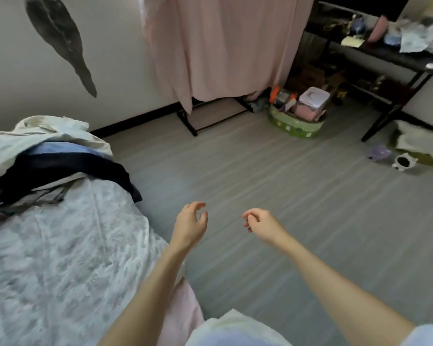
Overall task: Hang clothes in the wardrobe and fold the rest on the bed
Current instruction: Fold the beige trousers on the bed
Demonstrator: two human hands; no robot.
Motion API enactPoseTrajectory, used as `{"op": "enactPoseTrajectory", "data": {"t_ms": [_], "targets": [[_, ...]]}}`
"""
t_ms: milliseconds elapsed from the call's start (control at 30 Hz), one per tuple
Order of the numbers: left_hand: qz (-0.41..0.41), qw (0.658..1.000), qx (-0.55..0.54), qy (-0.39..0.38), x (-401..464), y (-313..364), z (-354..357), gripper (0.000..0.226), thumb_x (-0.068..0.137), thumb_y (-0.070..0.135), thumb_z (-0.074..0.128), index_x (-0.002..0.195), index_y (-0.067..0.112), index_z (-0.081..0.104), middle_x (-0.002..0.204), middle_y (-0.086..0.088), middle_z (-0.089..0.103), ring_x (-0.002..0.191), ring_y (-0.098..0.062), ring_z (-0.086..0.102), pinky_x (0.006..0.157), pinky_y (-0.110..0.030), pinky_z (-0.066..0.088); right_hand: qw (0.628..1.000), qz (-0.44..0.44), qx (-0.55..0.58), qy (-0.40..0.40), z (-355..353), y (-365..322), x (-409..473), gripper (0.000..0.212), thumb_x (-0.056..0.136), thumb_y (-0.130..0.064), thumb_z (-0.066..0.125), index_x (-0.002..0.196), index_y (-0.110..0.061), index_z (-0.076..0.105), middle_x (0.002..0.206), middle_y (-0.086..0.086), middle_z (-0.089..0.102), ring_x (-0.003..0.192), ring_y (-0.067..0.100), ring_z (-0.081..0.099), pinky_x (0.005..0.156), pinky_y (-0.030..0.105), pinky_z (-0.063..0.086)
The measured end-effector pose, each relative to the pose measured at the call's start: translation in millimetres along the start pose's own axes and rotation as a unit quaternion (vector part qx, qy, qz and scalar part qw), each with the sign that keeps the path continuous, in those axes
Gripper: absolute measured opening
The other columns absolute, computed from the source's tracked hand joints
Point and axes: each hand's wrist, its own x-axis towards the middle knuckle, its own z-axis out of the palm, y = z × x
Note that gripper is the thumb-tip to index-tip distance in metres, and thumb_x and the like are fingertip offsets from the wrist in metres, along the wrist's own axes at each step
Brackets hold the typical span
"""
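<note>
Head camera looks down at the heap of clothes (48, 156) on the far end of the bed (68, 245), at the left of the frame — cream and white pieces underneath, a pale blue one in the middle, and a dark navy garment (68, 171) draped over the top. That navy piece gives the heap its line: its long axis runs from the left edge of the frame down toward the right, and one end hangs off the bed's corner toward the floor (260, 196). The pile looks dumped rather than sorted, which fits a task with nothing folded yet in view.

Both hands are out in front over the floor just past the bed's edge, well apart from the pile. The left hand (190, 223) hangs with fingers loosely curled and grasps nothing; the right hand (260, 223) is likewise relaxed and empty. I judge them to be between garments, free to reach left for the next piece.

Beyond, a pink curtain (220, 46) hangs over a dark frame against the wall — probably the wardrobe's cover, though what is behind it is hidden. To its right stand a green basket (295, 124) of odds and ends and a cluttered black table (385, 56).
</note>
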Motion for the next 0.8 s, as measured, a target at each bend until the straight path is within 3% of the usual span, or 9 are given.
{"op": "enactPoseTrajectory", "data": {"t_ms": [133, 300, 600, 800], "targets": [[-0.04, 0.997, -0.015, 0.063, 26.9, 2.3, -14.3, 0.031, 0.094, 0.012, 0.048, 0.123, 0.006, 0.057, 0.125, -0.009, 0.057, 0.117, -0.022, 0.053, 0.098, -0.029, 0.038, 0.997, -0.031, -0.034, -0.063, -2.5, -32.1, 52.1, 0.029, 0.092, -0.001, 0.039, 0.08, -0.022, 0.056, 0.065, -0.01, 0.055, 0.083, 0.02, 0.056, 0.086, 0.04, 0.048], [-0.108, 0.983, -0.032, 0.142, 61.4, -26.6, -53.7, 0.032, 0.093, 0.011, 0.049, 0.124, 0.006, 0.057, 0.125, -0.009, 0.057, 0.117, -0.023, 0.053, 0.097, -0.03, 0.039, 0.981, -0.101, -0.065, -0.151, 31.0, -88.5, 108.9, 0.028, 0.091, 0.0, 0.038, 0.102, -0.001, 0.064, 0.074, 0.001, 0.059, 0.082, 0.019, 0.056, 0.087, 0.038, 0.048], [-0.199, 0.948, -0.074, 0.237, 180.9, -103.5, -153.0, 0.034, 0.094, 0.013, 0.046, 0.126, 0.009, 0.055, 0.129, -0.007, 0.056, 0.12, -0.022, 0.05, 0.101, -0.032, 0.039, 0.937, -0.179, -0.157, -0.257, 120.0, -220.1, 246.1, 0.031, 0.092, -0.006, 0.035, 0.109, -0.006, 0.061, 0.088, 0.001, 0.061, 0.088, 0.023, 0.06, 0.084, 0.029, 0.047], [-0.244, 0.929, -0.068, 0.271, 257.7, -153.2, -240.1, 0.034, 0.094, 0.015, 0.046, 0.127, 0.01, 0.054, 0.129, -0.006, 0.055, 0.116, -0.021, 0.052, 0.095, -0.025, 0.038, 0.912, -0.221, -0.181, -0.293, 192.0, -319.3, 325.9, 0.033, 0.091, -0.007, 0.034, 0.11, -0.009, 0.061, 0.097, 0.005, 0.066, 0.084, 0.017, 0.058, 0.08, 0.026, 0.046]]}}
